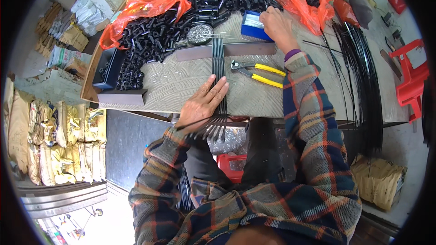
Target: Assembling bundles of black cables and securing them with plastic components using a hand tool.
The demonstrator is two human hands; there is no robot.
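Note:
My left hand (203, 102) lies flat with fingers stretched across a row of thin black rods (218, 66), whose near ends fan out past the table's front edge. Further up, the rods lie over a long flat metal bar (247, 49). My right hand (276, 25) is at a small blue box (255, 26), fingers bent together over its right side; whatever they hold is hidden. Between the hands rest pliers with yellow handles (268, 73). A round dish of small metal pieces (200, 34) stands left of the rods' far ends, where a few thin pins lie.
Black tubular parts (150, 36) are heaped along the back and left, beside orange plastic bags (152, 2). A dark bin (107, 69) stands at the left edge. Long black rods (361, 72) hang over the right front edge. A red stool (411, 77) is at the right.

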